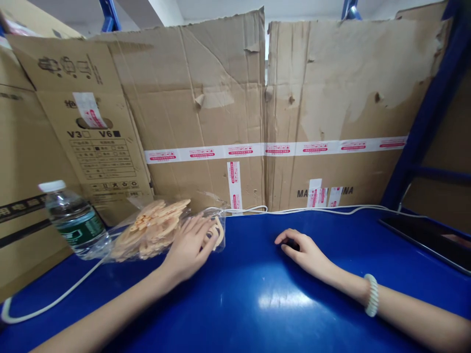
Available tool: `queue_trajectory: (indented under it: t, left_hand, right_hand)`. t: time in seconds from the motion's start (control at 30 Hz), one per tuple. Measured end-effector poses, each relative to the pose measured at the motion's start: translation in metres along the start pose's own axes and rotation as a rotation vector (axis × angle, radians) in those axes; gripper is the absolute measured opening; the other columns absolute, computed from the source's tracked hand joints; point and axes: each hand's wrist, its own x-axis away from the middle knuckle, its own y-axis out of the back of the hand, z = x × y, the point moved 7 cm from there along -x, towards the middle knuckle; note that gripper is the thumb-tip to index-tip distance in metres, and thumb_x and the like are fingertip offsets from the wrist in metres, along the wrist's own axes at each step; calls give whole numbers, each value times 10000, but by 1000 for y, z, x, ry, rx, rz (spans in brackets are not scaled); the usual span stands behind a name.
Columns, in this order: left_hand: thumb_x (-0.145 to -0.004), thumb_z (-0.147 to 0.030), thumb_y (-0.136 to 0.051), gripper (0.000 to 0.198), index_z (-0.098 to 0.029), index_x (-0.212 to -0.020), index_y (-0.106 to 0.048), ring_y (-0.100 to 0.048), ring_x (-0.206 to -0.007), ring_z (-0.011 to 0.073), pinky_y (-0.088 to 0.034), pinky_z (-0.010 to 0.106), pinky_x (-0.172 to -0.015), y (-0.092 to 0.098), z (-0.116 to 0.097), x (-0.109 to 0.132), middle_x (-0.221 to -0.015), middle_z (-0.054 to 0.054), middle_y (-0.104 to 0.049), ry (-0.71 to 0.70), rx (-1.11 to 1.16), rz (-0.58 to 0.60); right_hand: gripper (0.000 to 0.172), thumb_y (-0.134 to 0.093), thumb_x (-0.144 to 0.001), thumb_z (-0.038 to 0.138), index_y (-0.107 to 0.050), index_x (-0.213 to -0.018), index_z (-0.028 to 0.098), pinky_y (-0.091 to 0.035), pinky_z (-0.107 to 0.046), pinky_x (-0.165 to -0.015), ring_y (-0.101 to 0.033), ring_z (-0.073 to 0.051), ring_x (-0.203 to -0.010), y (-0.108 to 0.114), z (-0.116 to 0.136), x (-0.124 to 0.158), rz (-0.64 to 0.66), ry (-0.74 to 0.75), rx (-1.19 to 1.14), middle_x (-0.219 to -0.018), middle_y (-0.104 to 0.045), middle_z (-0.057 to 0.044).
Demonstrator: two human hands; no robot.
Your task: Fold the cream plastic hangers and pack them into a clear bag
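Note:
A clear plastic bag [147, 235] of flat, pale wooden pieces lies at the back left of the blue table [243, 304]. My left hand [189, 247] rests palm down on the bag's right end, fingers spread, partly covering a pale looped piece [220, 232] inside the plastic. To the right, my right hand [303, 250] is on or just above the bare tabletop, its fingers loosely curved, with a gap between thumb and forefinger and nothing visible between them. A pale twisted bracelet circles the right wrist.
A water bottle [77, 223] stands left of the bag. White cable [316, 211] runs along the back edge and loops at the left. Cardboard sheets [206, 113] wall off the back. A dark flat device [427, 242] lies far right by a blue post [423, 108].

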Motion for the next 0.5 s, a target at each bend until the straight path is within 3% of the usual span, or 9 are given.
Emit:
queue_trajectory:
  t: [0.1,0.23,0.37,0.43,0.5]
  left_hand:
    - [-934,-355,-404,371,-242,-1239,-583,-430,-1328,277,-307,504,-1136,6,-36,32,-1372,55,-565,-180,93,13]
    - [-905,-253,-458,380,-279,-1276,-537,-462,-1298,284,-375,501,-1096,0,-65,64,-1353,52,-575,-330,203,78]
    - [-921,-252,-451,330,-268,-1237,-543,-512,-1244,271,-445,461,-1047,-13,-62,67,-1330,66,-588,-336,277,143]
    - [-924,-261,-446,319,-276,-1229,-539,-520,-1233,268,-471,451,-1024,-17,-58,66,-1331,67,-584,-337,298,146]
    - [-921,-265,-445,323,-281,-1232,-533,-522,-1234,273,-479,457,-1015,-19,-56,66,-1330,71,-584,-347,301,134]
  right_hand:
    - [211,-500,-791,216,-669,-917,201,-496,-361,-736,-628,-237,-829,9,-1,-4,2,-21,-7,-922,-685,-60]
    - [207,-538,-813,281,-674,-947,200,-499,-356,-759,-649,-258,-882,52,-7,-12,47,-31,75,-961,-705,-62]
    - [149,-567,-876,263,-692,-943,218,-499,-291,-772,-667,-226,-906,130,-34,-11,-78,-99,507,-986,-723,-69]
    - [119,-664,-810,174,-716,-917,180,-475,-288,-821,-668,-232,-909,168,-52,-2,-156,-156,616,-975,-725,-120]
    - [130,-777,-695,140,-730,-816,141,-476,-320,-776,-677,-265,-845,205,-70,12,-278,-243,726,-899,-724,-174]
